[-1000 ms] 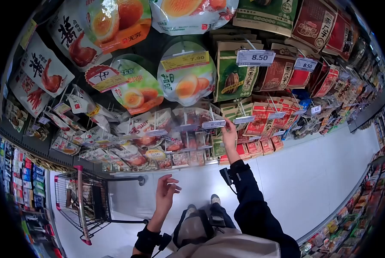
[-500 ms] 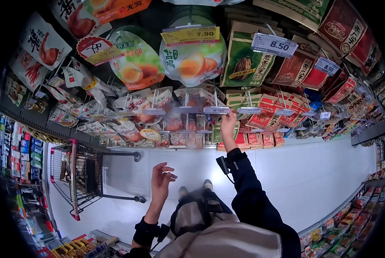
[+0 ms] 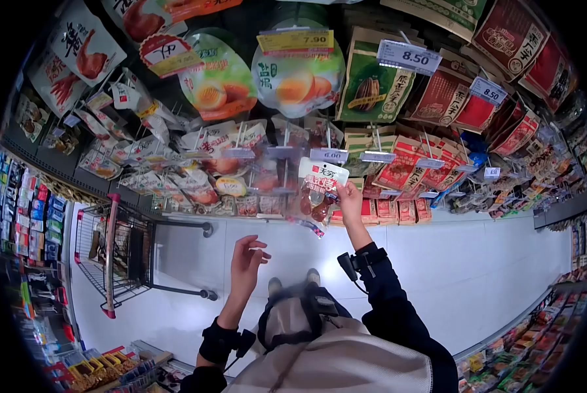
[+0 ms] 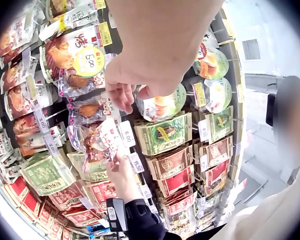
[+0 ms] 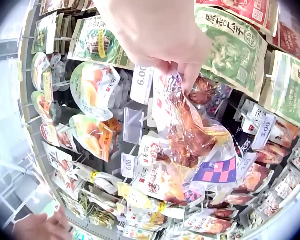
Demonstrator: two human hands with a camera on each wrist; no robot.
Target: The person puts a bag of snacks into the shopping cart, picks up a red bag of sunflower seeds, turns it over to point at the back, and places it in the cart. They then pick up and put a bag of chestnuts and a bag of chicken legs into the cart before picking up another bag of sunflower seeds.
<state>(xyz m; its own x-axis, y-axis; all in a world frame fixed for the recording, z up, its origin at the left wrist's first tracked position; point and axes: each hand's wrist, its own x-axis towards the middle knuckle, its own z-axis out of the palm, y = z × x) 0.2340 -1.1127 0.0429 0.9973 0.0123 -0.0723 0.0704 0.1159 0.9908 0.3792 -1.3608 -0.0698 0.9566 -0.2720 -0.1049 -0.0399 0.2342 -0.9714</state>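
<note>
My right hand [image 3: 350, 200] pinches a clear snack packet [image 3: 316, 193] by its side edge, in front of the hanging display. In the right wrist view, the thumb and fingers grip the top of the packet [image 5: 190, 135]; brown meat pieces show through the plastic, with a pink and purple checked strip at the bottom. A 6.00 price tag [image 3: 329, 156] is right behind its white header. My left hand [image 3: 246, 259] hangs in the air to the left, fingers loosely bent, holding nothing.
Rows of hooks carry egg pouches [image 3: 300, 78], green seed bags [image 3: 375, 82] and red bags [image 3: 405, 160]. Price tags stick out on the hook ends. A shopping cart [image 3: 112, 262] stands on the floor at left. Another person [image 4: 290, 120] shows blurred in the left wrist view.
My right hand has drawn the snack packet off the display beside the 6.00 tag, toward me and lower. The left hand stays raised with little change.
</note>
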